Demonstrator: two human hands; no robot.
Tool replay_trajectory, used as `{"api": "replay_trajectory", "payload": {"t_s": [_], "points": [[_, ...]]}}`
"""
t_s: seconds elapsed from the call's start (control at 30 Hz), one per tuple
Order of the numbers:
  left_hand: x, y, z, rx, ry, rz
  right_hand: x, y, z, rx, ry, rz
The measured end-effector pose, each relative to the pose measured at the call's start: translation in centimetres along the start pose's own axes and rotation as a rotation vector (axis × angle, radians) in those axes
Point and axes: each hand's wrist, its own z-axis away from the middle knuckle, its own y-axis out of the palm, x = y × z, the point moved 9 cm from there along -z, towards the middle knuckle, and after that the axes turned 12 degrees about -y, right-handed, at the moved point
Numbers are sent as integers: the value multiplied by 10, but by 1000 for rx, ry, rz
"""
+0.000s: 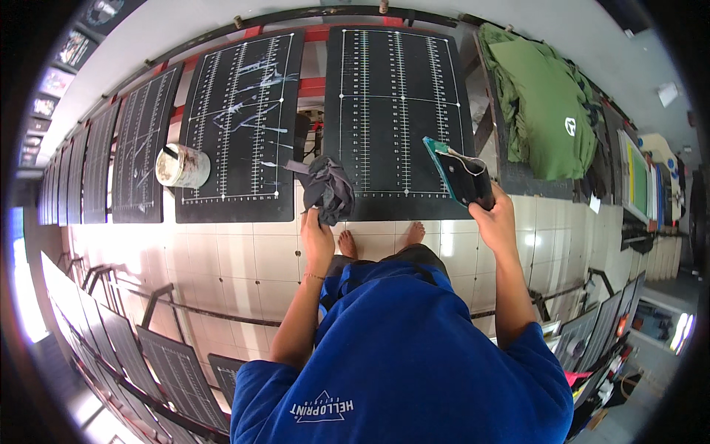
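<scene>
Closest in, a blue shirt point(414, 355) fills the bottom of the view, with 2 bare feet point(381, 240) on pale floor tiles point(222, 259) just past it. The left hand point(316, 235) is raised at the near edge of the black printing board point(399, 111), fingers closed around a crumpled dark grey rag point(329, 189) that hangs over the gap between that board and the neighbouring board point(240, 126). The right hand point(494, 218) is clamped on a dark squeegee point(462, 174) with a teal-green edge, held tilted above the near right corner of the black printing board, blade end pointing up and away.

Further out, the neighbouring board carries white ruler markings smeared with pale streaks, and a stained white tub point(183, 165) sits at its near left corner. More black boards point(137, 155) curve off to the left. Beyond the squeegee, to the right, a green t-shirt point(547, 103) lies spread on another board.
</scene>
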Motion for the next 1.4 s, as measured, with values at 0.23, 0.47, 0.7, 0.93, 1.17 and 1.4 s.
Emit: {"api": "replay_trajectory", "payload": {"t_s": [0.23, 0.47, 0.7, 0.93, 1.17, 1.4], "points": [[-13, -12, 64, -211, -180, 36, -41, -57, -32, 112, -44, -20], [-107, -35, 54, -441, -75, -201, -101, -107, -49, 164, 16, -200], [-55, -10, -10, -356, -411, -266, -110, -103, -68, 266, -33, -214], [-20, 15, -14, -286, -493, 115, -103, -94, -52, 211, 35, -344], [-43, 17, -37, -322, -446, -212, -68, -70, -54, 296, 14, -270], [-31, -33, 24, -348, -430, -415, -58, -57, -63, 398, -8, -263]]}}
